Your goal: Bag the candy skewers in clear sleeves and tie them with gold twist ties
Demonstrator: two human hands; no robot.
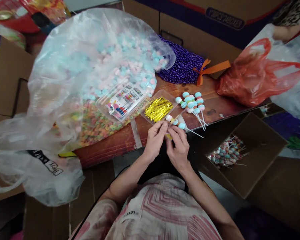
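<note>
At the table's front edge my left hand (155,140) and my right hand (177,145) meet with fingertips pinched together. Something small and yellowish (169,136) shows between them; its kind is mostly hidden by the fingers. Just beyond the fingertips lies a candy stick (182,126) with pastel candies on it, its white stick pointing right. More candy sticks (192,102) with blue and pink pieces lie in a small pile behind it. A clear tray of gold twist ties (158,109) sits just past my left hand.
A large clear bag (95,36) of pastel candies covers the table's left side, a labelled plastic box (126,100) on it. Purple beads (182,61) lie at the back, a red plastic bag (255,76) at right. Below right, a cardboard box (260,156) holds wrapped candy sticks (228,150).
</note>
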